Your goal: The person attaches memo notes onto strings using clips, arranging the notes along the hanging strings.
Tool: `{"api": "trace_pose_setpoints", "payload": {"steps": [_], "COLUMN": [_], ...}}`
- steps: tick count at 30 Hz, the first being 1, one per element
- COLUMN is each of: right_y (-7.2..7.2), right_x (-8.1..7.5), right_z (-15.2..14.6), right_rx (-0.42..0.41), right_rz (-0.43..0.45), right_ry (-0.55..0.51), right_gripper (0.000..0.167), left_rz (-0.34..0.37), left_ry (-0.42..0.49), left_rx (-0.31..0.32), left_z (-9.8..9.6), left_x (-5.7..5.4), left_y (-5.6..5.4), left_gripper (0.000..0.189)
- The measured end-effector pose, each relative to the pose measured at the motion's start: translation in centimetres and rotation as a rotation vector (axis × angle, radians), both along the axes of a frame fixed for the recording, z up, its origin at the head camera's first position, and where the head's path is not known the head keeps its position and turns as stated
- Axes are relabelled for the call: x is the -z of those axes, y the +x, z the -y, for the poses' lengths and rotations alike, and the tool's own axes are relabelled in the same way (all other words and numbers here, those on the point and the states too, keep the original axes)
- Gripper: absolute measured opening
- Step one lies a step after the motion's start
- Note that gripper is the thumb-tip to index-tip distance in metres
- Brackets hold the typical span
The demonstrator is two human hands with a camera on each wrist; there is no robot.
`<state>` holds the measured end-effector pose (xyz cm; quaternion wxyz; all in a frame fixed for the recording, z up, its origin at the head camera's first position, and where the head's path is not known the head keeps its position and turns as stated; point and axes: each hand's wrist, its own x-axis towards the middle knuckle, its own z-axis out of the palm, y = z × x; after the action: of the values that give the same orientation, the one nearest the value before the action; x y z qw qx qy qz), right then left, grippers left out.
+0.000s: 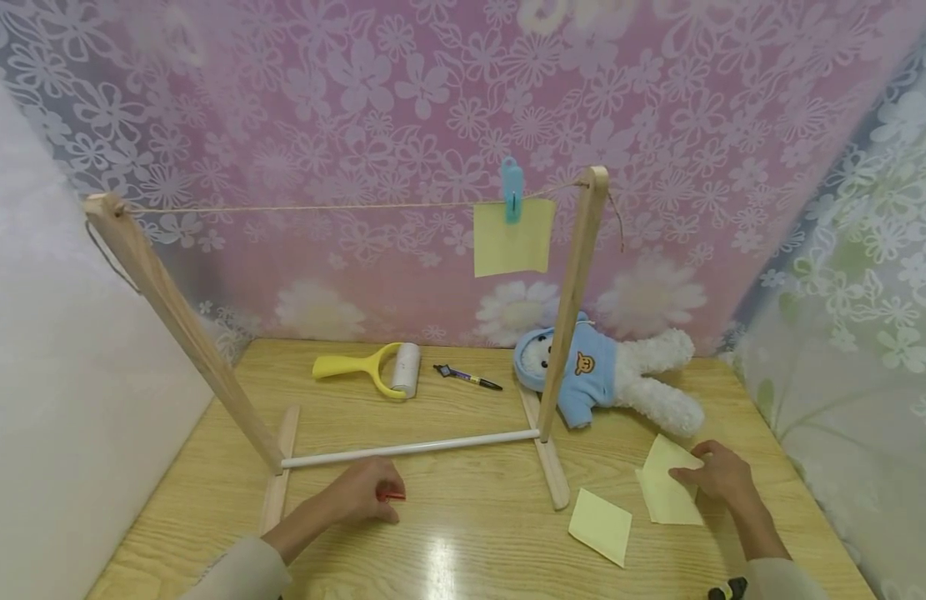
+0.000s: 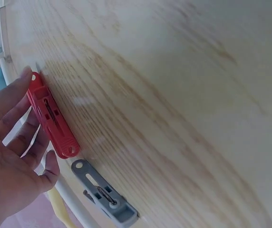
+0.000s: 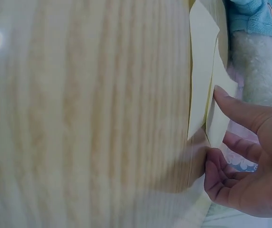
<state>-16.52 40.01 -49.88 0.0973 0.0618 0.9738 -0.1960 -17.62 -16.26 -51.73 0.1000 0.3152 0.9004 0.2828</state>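
Observation:
My left hand (image 1: 363, 490) pinches a red clothespin (image 2: 54, 116) low over the table, in front of the rack's white crossbar. Beside it in the left wrist view lies a grey clothespin (image 2: 105, 194), which the head view does not show. My right hand (image 1: 721, 473) pinches the edge of a sheet of yellow paper (image 1: 667, 487), thumb on top; at least two sheets overlap there. Nearer the middle, another yellow sheet (image 1: 601, 527) lies flat. A blue clothespin (image 1: 512, 187) holds one more yellow sheet (image 1: 508, 246) on the twine (image 1: 297, 207).
The wooden rack (image 1: 575, 292) stands across the table (image 1: 463, 533). Behind its white crossbar (image 1: 410, 450) lie a yellow-handled lint roller (image 1: 357, 365) and a pen (image 1: 470, 378). A plush toy in a blue hoodie (image 1: 598, 375) lies by the right post. A black-and-yellow object (image 1: 728, 590) is at the front edge.

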Motion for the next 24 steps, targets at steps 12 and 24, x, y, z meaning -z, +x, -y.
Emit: {"api": "trace_pose_setpoints", "payload": {"steps": [12, 24], "right_y": [-0.3, 0.7], "right_x": [0.2, -0.3], "right_z": [-0.3, -1.1], "right_rx": [0.095, 0.099], "right_rz": [0.018, 0.021], "right_ry": [-0.135, -0.327], "right_gripper": [0.069, 0.037], "left_rz": [-0.096, -0.048], "left_ry": [-0.112, -0.097], "left_rx": [0.061, 0.041], "left_z": [-0.6, -0.8], "left_x": [-0.5, -1.0], "left_y": [0.2, 0.0], "left_gripper": [0.03, 0.027]}}
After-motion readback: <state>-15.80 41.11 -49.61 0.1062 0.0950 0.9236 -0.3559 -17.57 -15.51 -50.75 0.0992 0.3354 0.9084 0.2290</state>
